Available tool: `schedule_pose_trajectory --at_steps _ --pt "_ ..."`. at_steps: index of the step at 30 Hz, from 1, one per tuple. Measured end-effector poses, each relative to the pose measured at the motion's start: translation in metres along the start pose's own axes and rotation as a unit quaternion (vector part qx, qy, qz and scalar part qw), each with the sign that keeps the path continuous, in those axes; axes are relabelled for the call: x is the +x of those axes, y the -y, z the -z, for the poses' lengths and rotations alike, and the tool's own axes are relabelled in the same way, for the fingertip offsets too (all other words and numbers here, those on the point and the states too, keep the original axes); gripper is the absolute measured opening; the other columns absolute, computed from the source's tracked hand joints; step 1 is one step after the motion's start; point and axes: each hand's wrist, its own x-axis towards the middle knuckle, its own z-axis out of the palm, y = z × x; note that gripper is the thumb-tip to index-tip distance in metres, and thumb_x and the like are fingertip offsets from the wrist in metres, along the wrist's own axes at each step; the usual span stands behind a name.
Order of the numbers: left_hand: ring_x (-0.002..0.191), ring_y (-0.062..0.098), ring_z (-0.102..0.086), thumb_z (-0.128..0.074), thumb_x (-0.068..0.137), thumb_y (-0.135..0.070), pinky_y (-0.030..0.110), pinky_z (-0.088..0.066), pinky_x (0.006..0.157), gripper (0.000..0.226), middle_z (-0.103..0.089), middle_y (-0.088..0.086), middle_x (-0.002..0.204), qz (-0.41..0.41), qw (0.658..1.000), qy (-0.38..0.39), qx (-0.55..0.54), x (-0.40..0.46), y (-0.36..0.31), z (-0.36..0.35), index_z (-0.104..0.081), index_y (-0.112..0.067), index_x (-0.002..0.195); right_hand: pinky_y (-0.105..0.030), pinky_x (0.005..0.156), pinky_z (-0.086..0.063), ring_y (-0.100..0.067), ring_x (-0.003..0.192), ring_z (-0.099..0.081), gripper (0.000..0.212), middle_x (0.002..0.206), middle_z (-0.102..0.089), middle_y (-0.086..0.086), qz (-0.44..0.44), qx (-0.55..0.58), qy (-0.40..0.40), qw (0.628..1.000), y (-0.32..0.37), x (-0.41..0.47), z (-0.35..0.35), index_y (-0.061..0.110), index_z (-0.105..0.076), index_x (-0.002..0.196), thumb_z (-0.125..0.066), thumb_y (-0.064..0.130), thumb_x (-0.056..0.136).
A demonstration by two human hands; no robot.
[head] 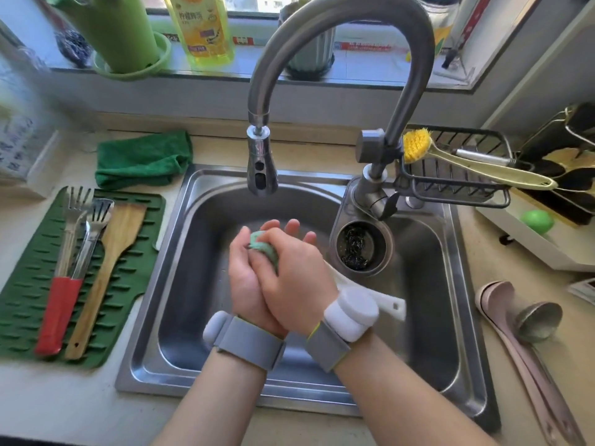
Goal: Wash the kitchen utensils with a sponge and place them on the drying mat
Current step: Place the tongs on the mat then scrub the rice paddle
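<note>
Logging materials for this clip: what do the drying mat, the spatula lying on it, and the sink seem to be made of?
Drying mat: likely silicone or soft rubber, matte dark green, with moulded raised ribs.
Spatula: wood, light brown with visible grain, unpainted, with a hole in its handle end.
Sink: stainless steel by its look, a brushed grey surface with soft reflections.

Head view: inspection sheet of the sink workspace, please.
Surface: steel sink set in a beige counter.
Job's things: green sponge between both hands; three utensils on the drying mat; pink spoons and a ladle on the counter at right.
Clutter: green cloth, yellow brush on a wire rack.
Grippers: left hand and right hand squeeze the sponge.
Cables: nothing seen.
Surroundings: faucet, windowsill bottles.
</note>
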Motion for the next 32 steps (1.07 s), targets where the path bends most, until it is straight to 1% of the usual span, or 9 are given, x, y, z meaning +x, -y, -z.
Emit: schedule_pose_trajectory --at_steps 3,5,7,10,17,22,24,28,32 --pt "0.126 0.028 -0.047 -0.044 0.092 -0.049 0.038 -0.035 0.110 0.041 -0.057 0.009 0.116 0.022 0.999 0.025 -0.002 -0.003 0.004 0.002 -0.059 -0.017 0.113 -0.034 0.070 -0.042 -0.025 0.084 -0.060 0.013 0.089 -0.064 -0.001 -0.033 -0.006 -0.104 0.994 0.002 0.005 -0.001 0.019 -0.058 0.096 -0.054 0.031 0.091" --pt "0.121 0.029 -0.049 -0.040 0.093 -0.051 0.039 -0.037 0.105 0.048 -0.057 0.010 0.116 0.040 0.999 0.019 0.021 -0.003 0.007 0.005 -0.059 -0.014 0.116 -0.033 0.070 -0.040 -0.025 0.085 -0.060 0.012 0.091 -0.063 -0.002 -0.041 -0.050 -0.098 0.993 0.003 0.005 -0.004 0.019 -0.056 0.095 -0.051 0.030 0.092" --pt "0.114 0.034 -0.054 -0.038 0.094 -0.052 0.046 -0.037 0.106 0.045 -0.062 0.009 0.110 0.030 0.999 0.023 0.016 -0.004 0.003 0.006 -0.062 -0.015 0.102 -0.036 0.074 -0.044 -0.027 0.089 -0.060 0.017 0.097 -0.062 -0.005 0.000 -0.085 -0.012 0.996 0.005 0.002 -0.008 0.016 -0.055 0.100 -0.045 0.029 0.093" --pt "0.102 0.030 -0.060 -0.041 0.093 -0.052 0.043 -0.047 0.098 0.038 -0.063 0.004 0.094 -0.003 1.000 0.029 -0.003 -0.002 -0.013 0.008 -0.060 -0.020 0.083 -0.038 0.061 -0.049 -0.032 0.071 -0.058 0.023 0.081 -0.060 -0.007 0.051 -0.172 -0.026 0.983 -0.023 -0.008 0.000 0.012 -0.056 0.088 -0.040 0.028 0.090" --pt "0.099 0.031 -0.062 -0.044 0.090 -0.047 0.053 -0.038 0.101 0.028 -0.059 -0.004 0.089 -0.021 0.999 0.037 0.013 0.002 -0.022 0.015 -0.057 -0.023 0.081 -0.040 0.071 -0.034 -0.032 0.085 -0.048 0.038 0.090 -0.054 -0.005 -0.165 -0.202 -0.058 0.963 -0.108 -0.064 0.046 0.019 -0.052 0.090 -0.024 0.043 0.087" --pt "0.098 0.034 -0.062 -0.043 0.091 -0.047 0.054 -0.041 0.096 0.033 -0.062 -0.001 0.092 0.001 0.996 0.078 0.045 0.005 -0.016 -0.003 -0.061 -0.021 0.084 -0.023 0.064 -0.039 -0.007 0.075 -0.057 0.013 0.077 -0.063 0.010 -0.141 0.016 0.005 0.990 -0.076 -0.030 0.049 0.025 -0.056 0.092 -0.046 0.032 0.096" --pt "0.093 0.033 -0.063 -0.042 0.092 -0.048 0.049 -0.044 0.090 0.035 -0.061 0.000 0.088 0.004 0.995 0.093 0.038 0.005 -0.016 -0.005 -0.060 -0.019 0.082 -0.013 0.058 -0.039 -0.001 0.071 -0.058 0.016 0.075 -0.065 0.010 -0.114 0.061 0.027 0.991 -0.058 -0.023 0.054 0.027 -0.059 0.092 -0.046 0.036 0.096" --pt "0.084 0.028 -0.063 -0.039 0.092 -0.048 0.043 -0.049 0.084 0.037 -0.059 -0.001 0.081 0.007 0.993 0.116 0.024 0.006 -0.020 -0.004 -0.058 -0.018 0.080 -0.020 0.064 -0.048 -0.003 0.068 -0.061 0.013 0.078 -0.067 0.010 -0.084 0.051 0.136 0.986 -0.051 -0.025 0.057 0.027 -0.061 0.099 -0.060 0.035 0.089" --pt "0.089 0.027 -0.065 -0.050 0.089 -0.055 0.048 -0.048 0.094 0.041 -0.067 0.004 0.089 0.010 0.995 0.020 0.097 0.008 -0.014 -0.002 -0.065 -0.016 0.083 -0.030 0.067 -0.050 -0.014 0.071 -0.063 0.016 0.077 -0.069 0.006 -0.067 -0.013 0.042 0.997 -0.062 -0.033 0.049 0.030 -0.064 0.103 -0.061 0.031 0.087"
